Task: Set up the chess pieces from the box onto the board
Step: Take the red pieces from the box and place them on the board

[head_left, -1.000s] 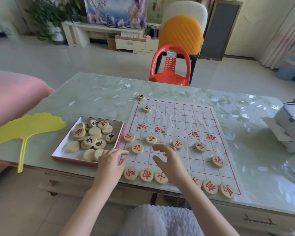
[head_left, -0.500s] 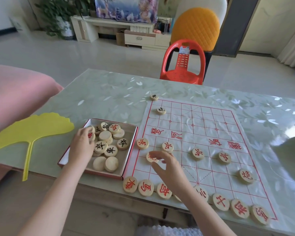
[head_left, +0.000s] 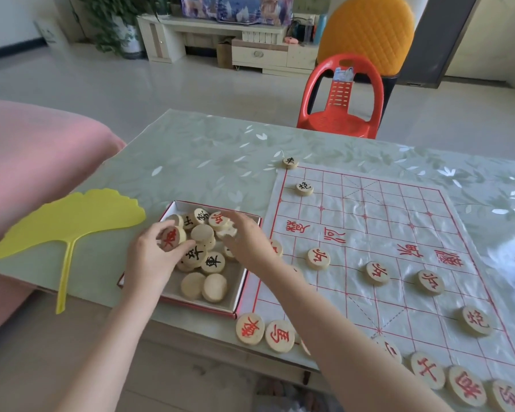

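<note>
On glossy tablecloth (head_left: pixel 208 156), left hand (head_left: pixel 149 258) pinches round wooden disc (head_left: pixel 170 237).

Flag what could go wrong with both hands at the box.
The forearm of the right hand crosses the board over a partly hidden red piece; pulling back could knock it. The near-row pieces sit at the table edge; a brush might drop them. The left hand pinches a red-marked piece from the heap in the box; neighbours may tumble.

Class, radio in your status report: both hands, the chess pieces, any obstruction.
Left hand pinches a red-marked piece over the box. Right hand on the box's pile, grip unclear. Board partly set; nothing blocking.
</note>
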